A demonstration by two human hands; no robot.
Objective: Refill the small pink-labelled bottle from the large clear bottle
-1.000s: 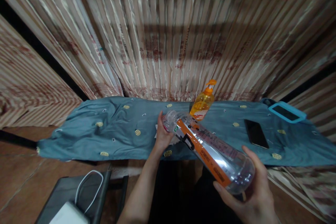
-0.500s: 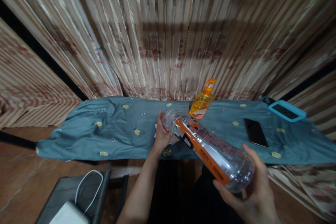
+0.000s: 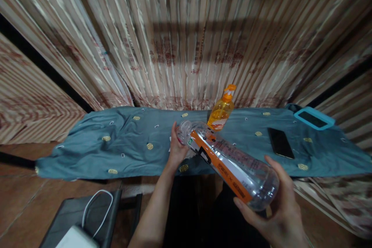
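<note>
Nearest the camera, the right hand (image 3: 276, 209) cups the base of a large clear plastic bottle (image 3: 229, 162), its fingers curled round the bottom with the thumb up along the side, so the hand is closed on it. The bottle lies tilted, base low and close to the person, neck pointing up and away to the left; an orange label (image 3: 216, 159) runs along its length with a dark clip or handle on it. At the far end the left hand (image 3: 177, 147) is wrapped about the neck just below the mouth, fingers closed on the bottle; whether a cap is on the mouth cannot be told. The neck hangs over the near edge of a table covered by a blue-grey cloth (image 3: 122, 143) with small yellow patterns. Lower left, on a dark stool or stand (image 3: 95, 213), sits a white box with a white cable (image 3: 95, 205) looped above it. On the cloth just behind the bottle's neck stands an orange pump bottle (image 3: 221, 110), upright, near but apart from the clear one. Further right lies a black phone (image 3: 279, 142) flat on the cloth, and at the far right end a device in a light blue case (image 3: 312, 119). Behind the table hangs a pleated, striped curtain (image 3: 186, 38).
</note>
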